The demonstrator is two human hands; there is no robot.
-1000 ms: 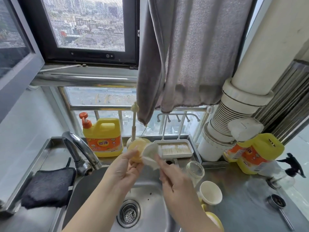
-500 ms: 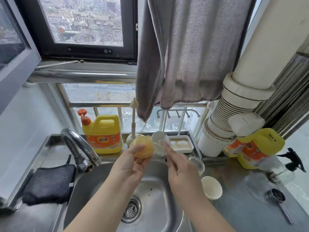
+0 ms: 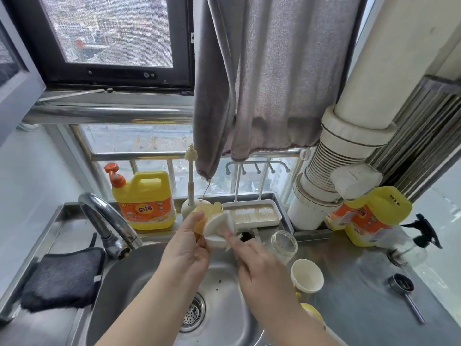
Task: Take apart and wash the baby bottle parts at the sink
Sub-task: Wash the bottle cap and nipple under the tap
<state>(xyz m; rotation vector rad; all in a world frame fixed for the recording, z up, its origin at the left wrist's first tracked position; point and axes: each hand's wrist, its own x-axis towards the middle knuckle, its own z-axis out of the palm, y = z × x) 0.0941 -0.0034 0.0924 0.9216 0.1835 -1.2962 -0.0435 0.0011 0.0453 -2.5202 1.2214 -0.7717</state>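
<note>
Over the steel sink (image 3: 154, 290), my left hand (image 3: 185, 248) holds a yellow bottle part (image 3: 203, 216) between thumb and fingers. My right hand (image 3: 259, 268) holds a white brush or sponge piece (image 3: 218, 227) pressed against that yellow part. The clear bottle body (image 3: 284, 244) stands on the counter to the right of the sink, with a white cap (image 3: 306, 274) in front of it. A second yellow part (image 3: 313, 312) shows partly behind my right forearm. The tap (image 3: 107, 221) is at the left; no water is running.
A yellow detergent jug (image 3: 144, 201) and a bottle brush in its stand (image 3: 190, 193) sit on the back ledge beside a white drying tray (image 3: 252, 212). A dark cloth (image 3: 62, 278) lies at left. Another detergent jug (image 3: 374, 216), spray bottle (image 3: 421, 236) and measuring scoop (image 3: 401, 287) occupy the right counter.
Both hands dropped slightly toward the sink. The white piece in my right hand turned and now covers the front of the yellow part.
</note>
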